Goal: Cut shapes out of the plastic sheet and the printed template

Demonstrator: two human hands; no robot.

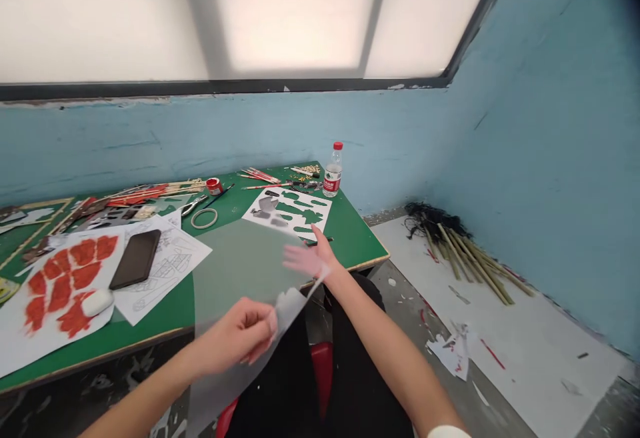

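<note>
A large translucent sheet [245,258] hangs over the table's front edge and down across my lap. My left hand [245,331] is curled closed in front of it; what lies inside the fingers, if anything, is hidden. Beside those fingertips a pale grey patch [290,303] shows on the sheet. My right hand [313,257] is at the sheet's right edge, fingers stretched out and seen dimly through the film, thumb pointing up. Just beyond it lies a white paper [320,208] with cut-out shapes and grey pieces on it.
On the green table [357,235] stand a water bottle [333,171] and a red paint jar [214,187]. A tape roll [204,218], a phone [136,259] and a red-painted paper [15,331] lie left. Bundled sticks [475,258] rest on the floor at right.
</note>
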